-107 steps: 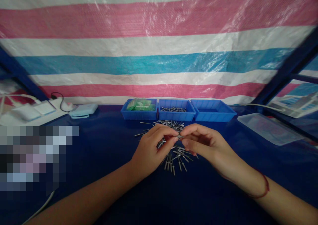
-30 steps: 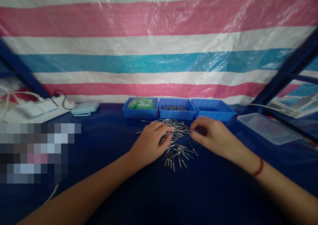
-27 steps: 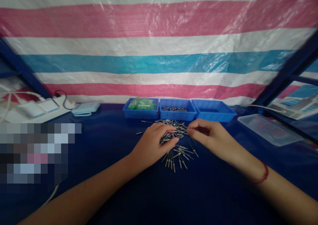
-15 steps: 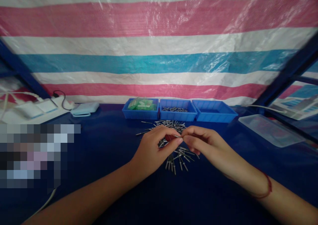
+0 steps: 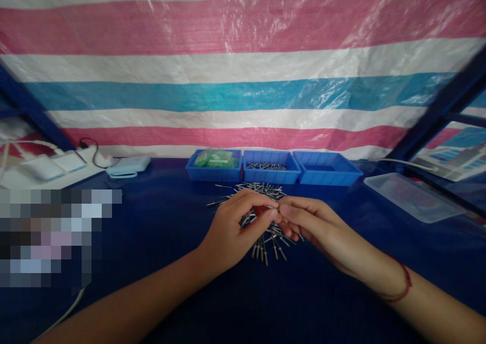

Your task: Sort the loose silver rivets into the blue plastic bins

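Note:
Over a loose pile of blind rivets (image 5: 261,250), my two hands meet fingertip to fingertip. My left hand (image 5: 236,223) is closed, pinching a small blind rivet (image 5: 272,207) between thumb and index finger. From the other side, the thumb and index finger of my right hand (image 5: 317,221) close on the same rivet's end, with the remaining fingers curled loosely below. Most of that rivet is covered by the fingertips. The pile's rivets have long thin shafts, fan out in several directions on the dark blue table, and are partly hidden by my hands.
Behind the pile stand three blue bins in a row: one with green packets (image 5: 216,159), one with loose rivets (image 5: 266,166), and an empty bin (image 5: 326,169). A translucent lid (image 5: 413,197) lies right. A power strip (image 5: 53,169) and light blue case (image 5: 129,166) sit left.
My right hand's fingers have shifted slightly, the lower ones now showing more beneath the thumb. Both hands stay at the same spot over the pile, still pinching the rivet.

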Demonstrator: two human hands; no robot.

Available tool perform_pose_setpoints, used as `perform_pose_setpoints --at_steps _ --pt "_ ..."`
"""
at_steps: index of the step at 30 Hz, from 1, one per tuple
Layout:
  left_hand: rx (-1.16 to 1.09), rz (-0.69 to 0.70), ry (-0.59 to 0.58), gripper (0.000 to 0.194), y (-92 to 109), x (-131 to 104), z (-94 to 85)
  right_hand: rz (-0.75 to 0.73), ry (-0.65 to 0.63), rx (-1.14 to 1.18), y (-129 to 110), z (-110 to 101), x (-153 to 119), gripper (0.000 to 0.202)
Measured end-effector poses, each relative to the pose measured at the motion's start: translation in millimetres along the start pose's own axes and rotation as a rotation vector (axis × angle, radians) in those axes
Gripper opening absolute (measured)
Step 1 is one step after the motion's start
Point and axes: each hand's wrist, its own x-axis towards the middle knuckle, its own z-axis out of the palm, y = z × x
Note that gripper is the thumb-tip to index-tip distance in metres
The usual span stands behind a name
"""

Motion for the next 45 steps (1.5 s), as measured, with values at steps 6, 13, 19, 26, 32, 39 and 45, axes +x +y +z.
perform_pose_setpoints --at_steps 6,13,19,26,32,39,45 --pt "-0.001 0.036 0.024 0.011 1 1 0.1 -0.026 0.006 0.011 2 0 1 0.025" --pt "0.057 0.078 0.071 0.011 2 0 -1.4 -0.028 0.028 -0.046 -4 1 -1 0.020" --pt "0.126 0.064 0.090 0.011 -4 0 -0.3 -0.141 0.085 -0.070 -1 -2 0 0.017" --pt "0.108 0.041 0.012 0.009 -7 1 -1.0 -0.222 0.087 -0.100 0 0 -4 0.011" --pt "0.078 0.050 -0.015 0.011 -9 1 -1.3 -0.209 0.057 -0.149 -4 1 -6 0.013" --pt "0.121 0.073 -0.126 0.015 -13 0 -2.0 -0.369 0.104 -0.459 -3 0 -9 0.007" --pt "0.279 0.109 -0.211 0.020 -14 2 -4.3 -0.714 0.132 -0.995 -8 -9 -8 0.008"
